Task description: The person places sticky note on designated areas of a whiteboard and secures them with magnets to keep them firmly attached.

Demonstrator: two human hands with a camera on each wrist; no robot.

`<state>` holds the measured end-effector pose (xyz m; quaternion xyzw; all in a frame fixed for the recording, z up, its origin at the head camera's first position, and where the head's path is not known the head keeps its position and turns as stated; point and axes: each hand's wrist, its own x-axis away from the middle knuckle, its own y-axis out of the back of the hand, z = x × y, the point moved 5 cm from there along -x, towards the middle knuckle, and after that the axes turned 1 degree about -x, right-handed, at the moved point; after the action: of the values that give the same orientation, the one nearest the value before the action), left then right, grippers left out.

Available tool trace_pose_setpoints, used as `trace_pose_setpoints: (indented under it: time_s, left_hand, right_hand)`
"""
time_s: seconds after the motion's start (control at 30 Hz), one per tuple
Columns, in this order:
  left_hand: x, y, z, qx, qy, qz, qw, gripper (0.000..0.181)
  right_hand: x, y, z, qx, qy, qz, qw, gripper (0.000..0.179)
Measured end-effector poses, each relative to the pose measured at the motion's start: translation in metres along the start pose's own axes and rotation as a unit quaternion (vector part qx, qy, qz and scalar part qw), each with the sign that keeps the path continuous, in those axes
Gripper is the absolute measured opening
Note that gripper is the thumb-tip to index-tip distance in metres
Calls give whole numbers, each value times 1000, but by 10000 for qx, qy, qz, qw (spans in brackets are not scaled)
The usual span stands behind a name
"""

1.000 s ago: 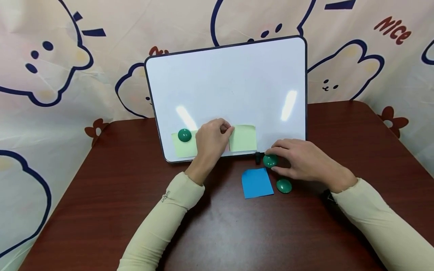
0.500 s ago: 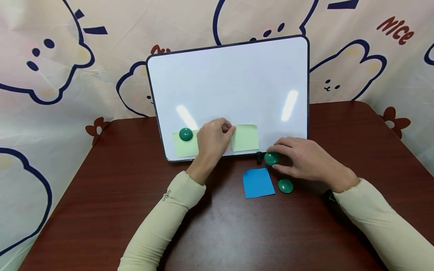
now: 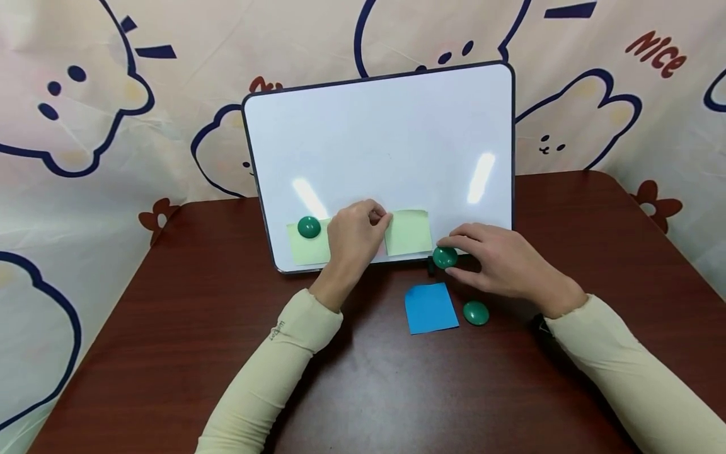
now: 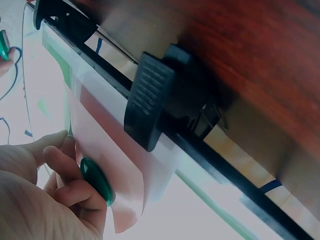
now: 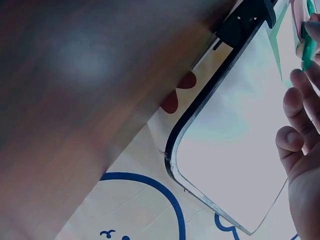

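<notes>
On the whiteboard [image 3: 374,139], my left hand [image 3: 353,234] pinches the left edge of a light green sticky note [image 3: 409,232] between thumb and index finger. A pink sticky note [image 4: 127,180] with a green magnet [image 4: 96,181] on it lies beside my curled fingers in the left wrist view; the hand mostly hides it from the head view. My right hand [image 3: 501,258] grips another round green magnet [image 3: 445,257] between thumb and fingertips, right of the light green note at the board's lower edge.
Another light green note [image 3: 306,249] under a green magnet [image 3: 309,227] is on the board's lower left. A blue sticky note [image 3: 431,309] and a loose green magnet [image 3: 476,313] lie on the table [image 3: 374,391]. Black clips [image 4: 150,100] support the board's bottom edge.
My right hand has moved up and left with the green magnet, closer to the light green note. My left hand keeps its place on the board.
</notes>
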<state>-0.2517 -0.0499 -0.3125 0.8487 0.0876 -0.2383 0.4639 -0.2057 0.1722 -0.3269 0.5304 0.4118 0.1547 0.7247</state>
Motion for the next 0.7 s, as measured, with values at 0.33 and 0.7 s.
trace_pose_setpoints:
  time_s: [0.33,0.7]
  left_hand:
    - [0,0,0,-4,-4,-18,10000,13]
    - [-1,0,-1,-57,27,4,10000,14]
  right_hand:
    - [-9,1,2,-97,-18,-381,9992,48]
    - [-25,-7,-1,-251,-90,-553,9981,50]
